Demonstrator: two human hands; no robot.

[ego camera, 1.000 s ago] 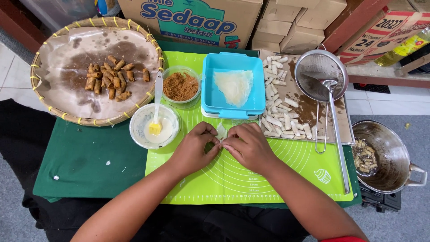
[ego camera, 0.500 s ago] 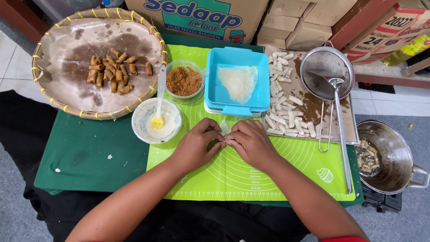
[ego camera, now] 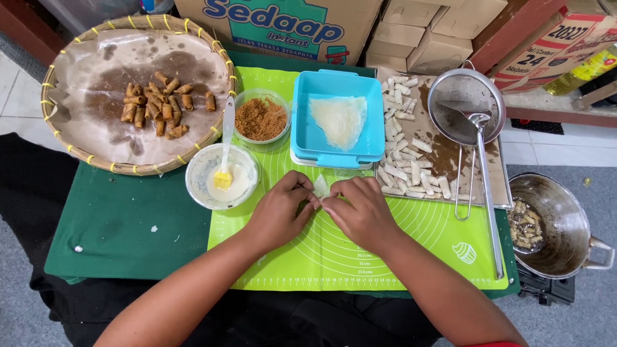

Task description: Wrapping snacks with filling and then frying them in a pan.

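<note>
My left hand (ego camera: 281, 210) and my right hand (ego camera: 361, 211) meet on the light green silicone mat (ego camera: 360, 257), fingertips pinching a small pale pastry wrapper (ego camera: 321, 187) between them. Just beyond the hands a blue plastic box (ego camera: 339, 122) holds a stack of thin white wrappers (ego camera: 339, 119). A clear bowl of brown crumbly filling (ego camera: 259, 119) stands left of the box. Closer to my left hand, a bowl of pale liquid (ego camera: 222, 177) holds a yellow brush (ego camera: 224, 172).
A round woven tray (ego camera: 90, 157) lined with paper carries several fried brown rolls (ego camera: 157, 106) at the left. A paper-lined board with several uncooked white rolls (ego camera: 405, 160) lies right, with a wire skimmer (ego camera: 468, 115) on it. A metal wok (ego camera: 562, 225) sits far right. Cardboard boxes (ego camera: 289, 26) stand behind.
Both hands stay together at the same spot on the mat, fingers working the wrapper. The view has shifted slightly; nothing else has moved.
</note>
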